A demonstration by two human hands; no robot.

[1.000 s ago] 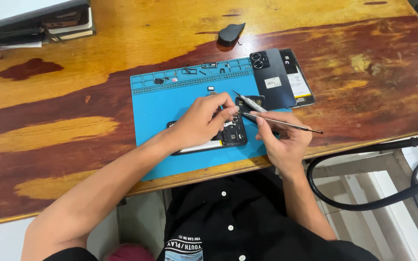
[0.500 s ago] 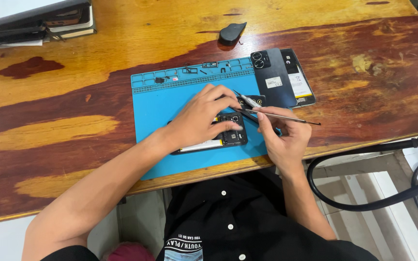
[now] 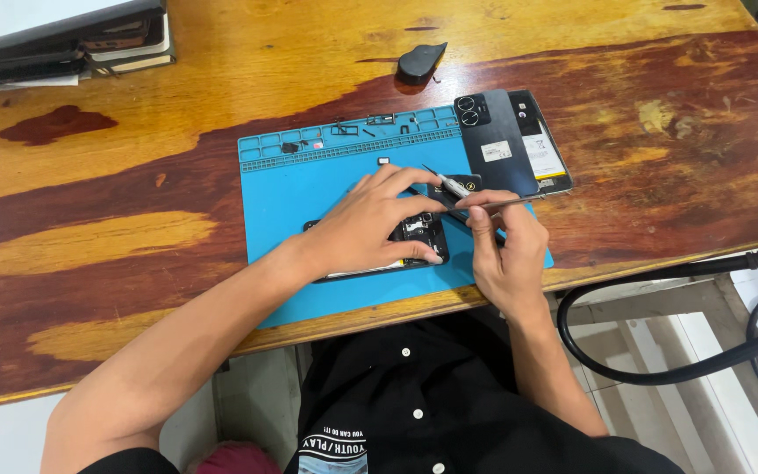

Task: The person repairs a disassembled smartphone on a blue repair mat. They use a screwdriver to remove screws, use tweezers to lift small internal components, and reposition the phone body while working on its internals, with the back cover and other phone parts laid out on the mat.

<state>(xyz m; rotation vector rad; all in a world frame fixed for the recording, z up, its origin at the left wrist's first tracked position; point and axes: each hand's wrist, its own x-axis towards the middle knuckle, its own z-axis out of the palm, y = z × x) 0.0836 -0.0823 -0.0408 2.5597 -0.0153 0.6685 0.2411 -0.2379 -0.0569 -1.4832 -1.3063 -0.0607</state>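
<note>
On a blue repair mat (image 3: pixel 309 189) lies an opened black phone (image 3: pixel 418 233) with its inner parts showing. My left hand (image 3: pixel 370 224) covers it, fingers spread along its far side and thumb on its near edge, holding it down. To the right, my right hand (image 3: pixel 506 254) pinches a thin metal tool (image 3: pixel 511 202). One end of the tool points at the phone's upper part and the other sticks out to the right. A second slim tool (image 3: pixel 445 180) lies on the mat just beyond my fingers.
A black phone back cover (image 3: pixel 493 140) overlaps another phone part with a white label (image 3: pixel 544 154) at the mat's right end. Small parts sit in the mat's top trays (image 3: pixel 344 132). A black pick-shaped piece (image 3: pixel 418 61), stacked books (image 3: pixel 63 39) and a black cable (image 3: pixel 660 373) are nearby.
My right hand has tilted the thin tool, so its free end sits higher and closer in. My left hand's fingers have shifted slightly over the phone.
</note>
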